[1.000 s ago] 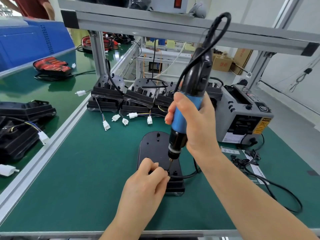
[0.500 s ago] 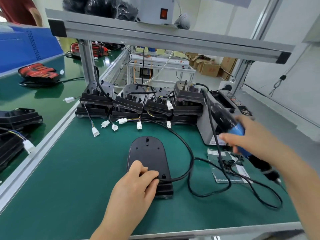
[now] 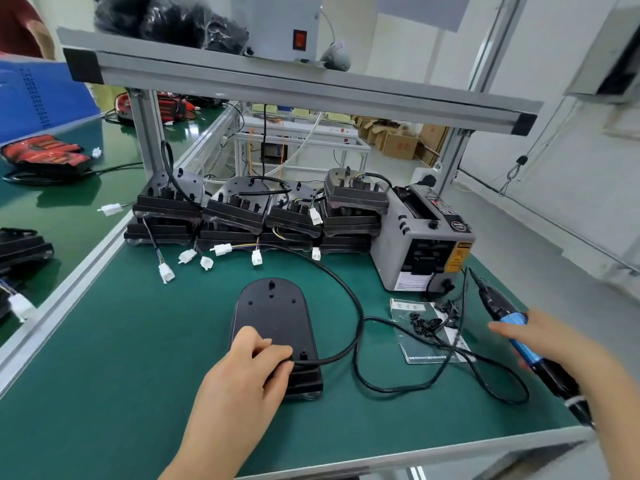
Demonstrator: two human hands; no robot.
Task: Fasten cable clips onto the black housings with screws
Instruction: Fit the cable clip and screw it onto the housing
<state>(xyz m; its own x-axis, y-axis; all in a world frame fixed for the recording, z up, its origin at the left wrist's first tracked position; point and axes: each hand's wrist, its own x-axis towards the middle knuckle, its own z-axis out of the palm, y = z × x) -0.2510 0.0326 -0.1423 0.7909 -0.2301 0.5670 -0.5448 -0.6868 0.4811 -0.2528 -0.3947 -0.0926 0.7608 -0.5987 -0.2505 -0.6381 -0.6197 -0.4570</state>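
I am pressing my left hand (image 3: 247, 374) on the near end of the black housing (image 3: 273, 313), which is lying flat mid-counter (image 3: 104, 375). Thumb and forefinger are pinching the black cable (image 3: 325, 360) where it is leaving the housing. My right hand (image 3: 543, 344) is gripping the blue-handled electric screwdriver (image 3: 493, 303), tilted low by the counter's right edge, near small black parts (image 3: 424, 323) lying on a paper sheet (image 3: 420, 351).
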